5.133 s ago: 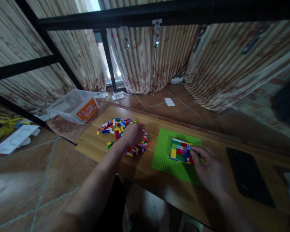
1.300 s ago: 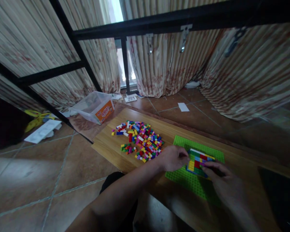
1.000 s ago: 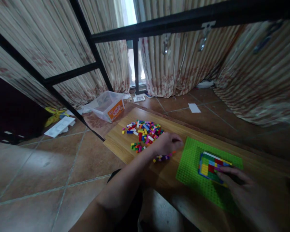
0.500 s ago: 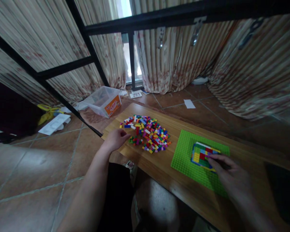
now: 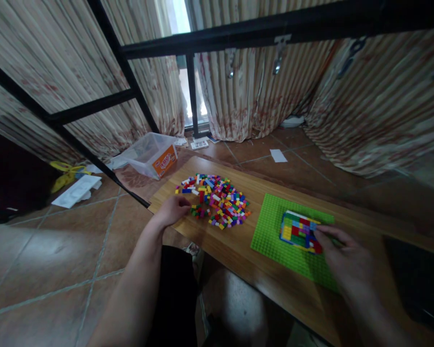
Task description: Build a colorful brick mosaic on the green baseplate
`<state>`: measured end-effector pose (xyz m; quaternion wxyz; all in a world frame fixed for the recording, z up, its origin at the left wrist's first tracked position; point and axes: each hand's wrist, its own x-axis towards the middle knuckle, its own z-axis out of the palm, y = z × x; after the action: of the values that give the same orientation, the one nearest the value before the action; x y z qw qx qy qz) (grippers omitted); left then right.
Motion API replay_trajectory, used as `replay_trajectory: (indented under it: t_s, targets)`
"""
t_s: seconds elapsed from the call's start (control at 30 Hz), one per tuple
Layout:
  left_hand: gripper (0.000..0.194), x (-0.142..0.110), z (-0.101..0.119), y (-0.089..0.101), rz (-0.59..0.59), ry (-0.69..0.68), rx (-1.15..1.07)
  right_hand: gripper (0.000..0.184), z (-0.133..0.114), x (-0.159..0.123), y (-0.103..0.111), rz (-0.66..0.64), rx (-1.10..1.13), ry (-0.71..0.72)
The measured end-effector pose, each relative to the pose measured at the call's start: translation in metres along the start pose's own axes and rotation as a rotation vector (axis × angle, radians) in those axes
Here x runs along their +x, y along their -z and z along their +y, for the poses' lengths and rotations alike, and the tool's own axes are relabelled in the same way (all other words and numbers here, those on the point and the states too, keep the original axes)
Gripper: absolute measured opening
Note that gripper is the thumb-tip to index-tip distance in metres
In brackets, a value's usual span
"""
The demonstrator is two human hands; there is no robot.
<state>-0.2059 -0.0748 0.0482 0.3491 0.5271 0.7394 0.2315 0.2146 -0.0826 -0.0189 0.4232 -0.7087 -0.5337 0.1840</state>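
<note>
On the green baseplate (image 5: 265,236) lies a low block of multicoloured toy bricks (image 5: 295,230) with a blue and yellow border. Over the right side of this build is my right hand (image 5: 342,248), thumb and forefinger brought together at its bricks. Whatever sits between those fingertips is too small to make out. My left hand (image 5: 172,209) rests at the near left edge of a pile of loose toy bricks (image 5: 224,200). Its fingers are curled together, and I cannot see what they hold, if anything.
A wooden bench top (image 5: 231,246) carries the bricks and baseplate, with a dark flat object (image 5: 415,279) at its right end. Beyond its left end stands a clear plastic box (image 5: 148,154) on the tiled floor. A black metal frame (image 5: 220,38) crosses in front of curtains.
My right hand's fingertips have shifted from the middle of the build towards its right side, uncovering a purple brick. The left hand stays beside the pile. The view has turned slightly.
</note>
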Motion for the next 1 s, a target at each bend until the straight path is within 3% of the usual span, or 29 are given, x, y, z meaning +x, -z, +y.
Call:
replay_trajectory:
  t_s: [0.07,0.17,0.23,0.37,0.5,0.77,1.0]
  targets:
    - [0.023,-0.004,0.008,-0.001,-0.068,-0.045,-0.190,0.034,-0.013,-0.003,0.000,0.070,0.032,0.014]
    - [0.031,-0.010,0.030,-0.017,-0.227,-0.132,-0.444,0.025,-0.037,-0.014,-0.001,0.109,0.136,0.207]
    - [0.033,-0.013,0.047,-0.041,-0.348,-0.144,-0.555,0.019,-0.052,-0.025,-0.003,0.046,0.182,0.332]
    - [0.042,-0.022,0.075,-0.103,-0.560,-0.131,-0.702,0.016,-0.069,-0.048,-0.005,-0.203,0.180,0.511]
    - [0.045,-0.032,0.090,-0.146,-0.711,-0.084,-0.747,0.020,-0.072,-0.059,-0.005,-0.276,0.075,0.589]
    - [0.046,-0.033,0.107,-0.168,-0.783,-0.004,-0.806,0.016,-0.061,-0.051,0.007,-0.222,0.045,0.531]
    - [0.042,-0.031,0.112,-0.182,-0.835,0.006,-0.862,0.019,-0.052,-0.045,0.020,-0.299,0.051,0.544]
